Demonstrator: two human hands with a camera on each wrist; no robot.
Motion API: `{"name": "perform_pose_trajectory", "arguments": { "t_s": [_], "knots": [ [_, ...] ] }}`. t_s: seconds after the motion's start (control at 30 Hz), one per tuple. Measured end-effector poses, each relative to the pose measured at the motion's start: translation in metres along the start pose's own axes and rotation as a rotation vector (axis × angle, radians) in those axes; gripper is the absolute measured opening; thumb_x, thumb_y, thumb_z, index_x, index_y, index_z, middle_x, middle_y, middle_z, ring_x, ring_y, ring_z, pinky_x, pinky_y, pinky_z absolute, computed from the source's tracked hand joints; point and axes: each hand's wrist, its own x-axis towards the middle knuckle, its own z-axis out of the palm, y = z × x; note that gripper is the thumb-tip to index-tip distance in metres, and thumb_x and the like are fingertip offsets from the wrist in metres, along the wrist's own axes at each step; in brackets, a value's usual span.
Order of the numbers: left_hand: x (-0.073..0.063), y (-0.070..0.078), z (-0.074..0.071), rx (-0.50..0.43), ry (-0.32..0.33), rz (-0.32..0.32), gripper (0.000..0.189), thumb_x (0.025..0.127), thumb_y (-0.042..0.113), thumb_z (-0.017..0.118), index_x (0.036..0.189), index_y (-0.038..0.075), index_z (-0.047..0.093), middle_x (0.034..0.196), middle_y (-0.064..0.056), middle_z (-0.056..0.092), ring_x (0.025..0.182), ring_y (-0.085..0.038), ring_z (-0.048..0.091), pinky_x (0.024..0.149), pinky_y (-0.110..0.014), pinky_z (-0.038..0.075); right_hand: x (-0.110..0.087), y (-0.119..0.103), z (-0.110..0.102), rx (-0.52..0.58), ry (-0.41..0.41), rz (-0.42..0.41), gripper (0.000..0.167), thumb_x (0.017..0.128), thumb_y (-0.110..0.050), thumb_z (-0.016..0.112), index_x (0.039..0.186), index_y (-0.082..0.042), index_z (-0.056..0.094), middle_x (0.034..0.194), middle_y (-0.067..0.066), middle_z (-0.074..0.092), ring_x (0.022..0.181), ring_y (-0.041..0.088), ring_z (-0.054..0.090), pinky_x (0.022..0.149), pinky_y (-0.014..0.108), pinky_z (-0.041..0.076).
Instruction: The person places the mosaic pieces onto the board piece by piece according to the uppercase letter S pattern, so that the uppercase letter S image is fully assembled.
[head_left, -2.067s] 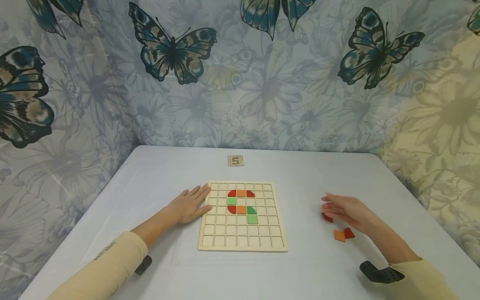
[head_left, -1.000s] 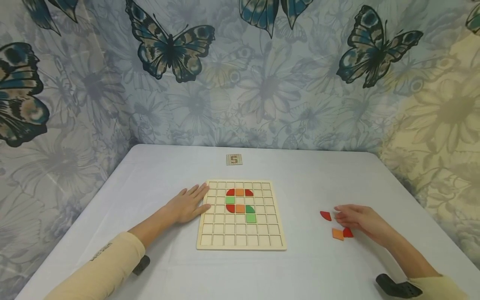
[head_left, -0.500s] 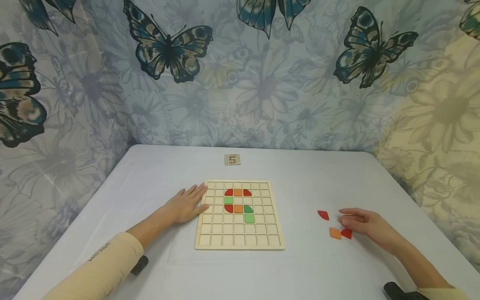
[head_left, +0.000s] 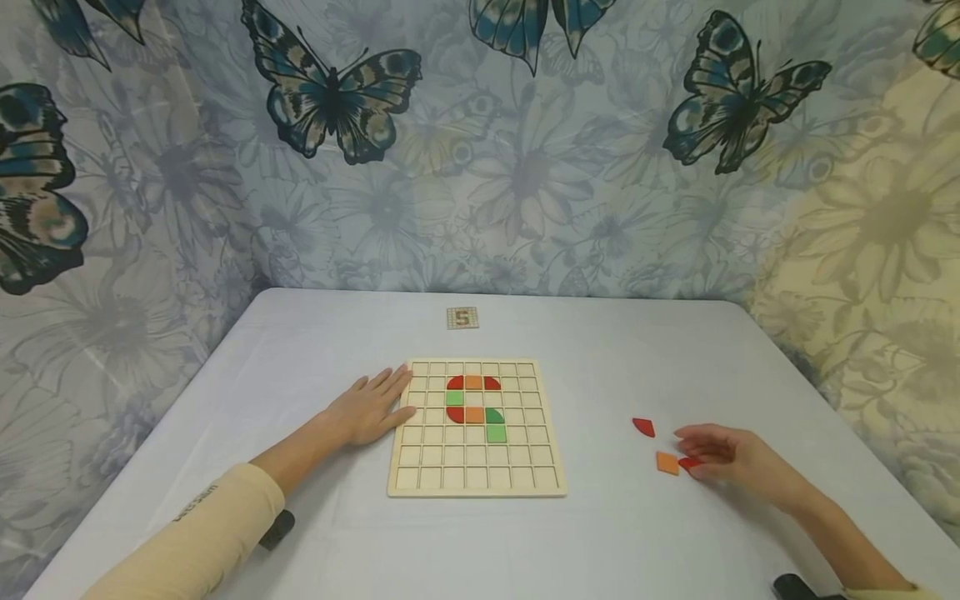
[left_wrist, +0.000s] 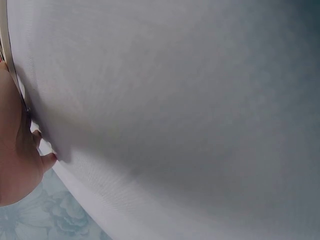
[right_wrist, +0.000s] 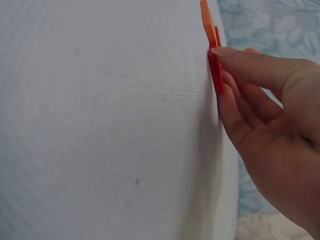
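My left hand (head_left: 367,412) lies with spread, straight fingers along the left edge of a wooden grid board (head_left: 442,479); the left wrist view shows only part of it. On the board, red quarter-round, orange and green tiles (head_left: 496,433) form a partial figure. To the right, my right hand (head_left: 738,457) is over a red quarter-round tile (head_left: 687,463), partly hidden by the thumb. In the right wrist view the thumb tip touches that tile, and the other fingers are loosely bent beside it. An orange square tile (head_left: 667,463) adjoins it.
Another red quarter-round tile (head_left: 643,427) lies just left of my right hand. A small pattern card (head_left: 462,317) with an S-like figure sits beyond the board. The white-covered table (head_left: 600,533) meets a butterfly-patterned cloth at the back.
My right hand has drawn back from the upper red tile toward me and down to the lower red one beside the orange square. My left hand stays at the board's edge.
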Motion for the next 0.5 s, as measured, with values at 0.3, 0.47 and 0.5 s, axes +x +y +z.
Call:
{"name": "perform_pose_trajectory", "arguments": {
  "t_s": [0.3, 0.47, 0.5],
  "knots": [
    [0.0009, 0.0001, -0.0003, 0.013, 0.002, -0.001, 0.071, 0.102, 0.05, 0.031, 0.152, 0.003, 0.016, 0.157, -0.013, 0.014, 0.141, -0.035, 0.015, 0.11, -0.055, 0.016, -0.0017, -0.0046, 0.0021, -0.21, 0.015, -0.092, 0.037, 0.083, 0.0, 0.071, 0.117, 0.008, 0.06, 0.106, 0.011, 0.067, 0.092, 0.005, 0.061, 0.076, 0.015, 0.049],
    [0.0007, 0.0008, -0.0001, 0.01, -0.004, -0.011, 0.071, 0.101, 0.05, 0.031, 0.152, 0.003, 0.017, 0.157, -0.013, 0.014, 0.141, -0.035, 0.016, 0.11, -0.055, 0.016, -0.0011, -0.0079, 0.0036, -0.265, 0.016, -0.064, 0.035, 0.084, -0.004, 0.072, 0.117, 0.003, 0.062, 0.106, 0.011, 0.066, 0.091, 0.005, 0.061, 0.076, 0.015, 0.049],
    [0.0005, 0.001, 0.0, 0.007, -0.006, -0.013, 0.071, 0.101, 0.05, 0.032, 0.152, 0.003, 0.017, 0.157, -0.013, 0.014, 0.141, -0.035, 0.015, 0.11, -0.055, 0.016, -0.0012, -0.0083, 0.0041, -0.269, 0.017, -0.06, 0.034, 0.084, -0.005, 0.072, 0.116, 0.003, 0.063, 0.106, 0.011, 0.066, 0.091, 0.005, 0.061, 0.076, 0.015, 0.049]
  ]
}}
